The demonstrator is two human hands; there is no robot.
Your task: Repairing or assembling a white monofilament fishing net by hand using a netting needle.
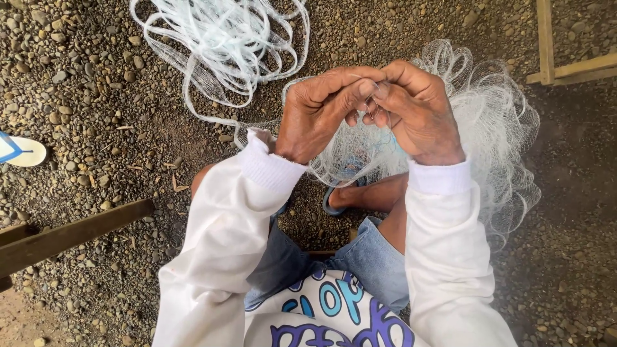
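My left hand (321, 112) and my right hand (418, 112) meet above my knees, fingertips pinched together on thin strands of a fine white fishing net (498, 128). The net bunches around and behind my right hand and drapes down past my right leg. A looser part of the net (222, 38) lies in loops on the gravel ahead of my left hand. Both arms wear long white sleeves. What exactly sits between the fingertips is too small to tell.
Gravel ground (96, 109) lies all around. A dark wooden plank (71, 234) runs at the lower left. A sandal (19, 151) lies at the left edge. A pale wooden frame (559, 64) stands at the upper right. My foot wears a blue sandal (334, 199).
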